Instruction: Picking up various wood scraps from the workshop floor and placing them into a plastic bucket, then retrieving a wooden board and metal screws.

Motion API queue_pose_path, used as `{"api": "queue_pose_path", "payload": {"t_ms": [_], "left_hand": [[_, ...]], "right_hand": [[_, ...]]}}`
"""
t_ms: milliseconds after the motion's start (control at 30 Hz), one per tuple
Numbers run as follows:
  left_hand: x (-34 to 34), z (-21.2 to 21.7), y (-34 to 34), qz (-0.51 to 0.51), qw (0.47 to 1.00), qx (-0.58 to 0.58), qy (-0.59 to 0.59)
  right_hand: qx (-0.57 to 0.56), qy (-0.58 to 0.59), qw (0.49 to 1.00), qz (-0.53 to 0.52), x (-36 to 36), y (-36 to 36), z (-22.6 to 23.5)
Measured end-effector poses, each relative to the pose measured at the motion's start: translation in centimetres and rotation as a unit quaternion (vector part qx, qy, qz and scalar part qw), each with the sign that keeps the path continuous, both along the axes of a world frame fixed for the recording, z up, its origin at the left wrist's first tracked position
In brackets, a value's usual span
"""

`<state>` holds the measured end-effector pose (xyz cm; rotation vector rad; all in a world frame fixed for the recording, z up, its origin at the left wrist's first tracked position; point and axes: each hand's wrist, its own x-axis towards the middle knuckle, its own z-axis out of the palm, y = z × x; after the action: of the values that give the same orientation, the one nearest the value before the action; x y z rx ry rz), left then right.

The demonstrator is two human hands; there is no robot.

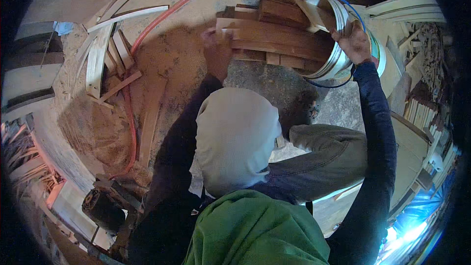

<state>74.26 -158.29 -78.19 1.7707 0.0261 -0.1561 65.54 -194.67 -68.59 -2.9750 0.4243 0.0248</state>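
A white bucket (340, 32) lies tipped on its side at the upper right, its mouth facing left and a thin blue hoop around it. Several reddish-brown wooden boards (279, 38) are stacked flat at the mouth, their right ends hidden by the rim. My right hand (352, 41) is closed on the bucket's rim, fingers curled over the edge. At the stack's left end, my left hand (217, 51) grips the end of a board, partly in shadow.
A red hose (169, 14) curves across the dusty floor to the left. Loose wood strips (100, 61) lie beside it. More long boards (405, 7) and scraps are at the right. My bent knee (326, 154) is below the bucket. A dark roll (102, 209) sits lower left.
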Motion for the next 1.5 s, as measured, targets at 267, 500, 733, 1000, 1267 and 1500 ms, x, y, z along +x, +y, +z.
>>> {"api": "queue_pose_path", "payload": {"t_ms": [267,500,733,1000,1267,1500], "left_hand": [[-0.6,-4.7,-4.3,-0.205,0.969,0.079,-0.111],[1.9,-3.8,-0.7,-0.38,0.922,-0.002,-0.074],[-3.0,-2.2,3.2,-0.324,0.94,0.105,-0.034],[-9.1,-3.5,25.0,-0.033,0.826,0.549,-0.123],[-9.8,-8.5,36.7,-0.153,0.676,0.706,-0.143],[-7.3,-5.6,33.8,-0.204,0.74,0.637,-0.072]], "right_hand": [[0.132,-0.01,0.99,-0.051,-0.4,0.6,0.8],[0.542,-0.09,0.828,-0.111,-0.8,-4.8,-3.7],[0.951,0.007,0.302,-0.064,-3.4,-11.2,-4.9],[0.938,-0.072,0.283,-0.188,-1.8,-8.6,-4.7],[0.856,-0.014,0.515,-0.049,-1.8,-9.5,-6.5],[0.842,-0.107,0.5,-0.17,-1.6,-6.3,-4.7]]}}
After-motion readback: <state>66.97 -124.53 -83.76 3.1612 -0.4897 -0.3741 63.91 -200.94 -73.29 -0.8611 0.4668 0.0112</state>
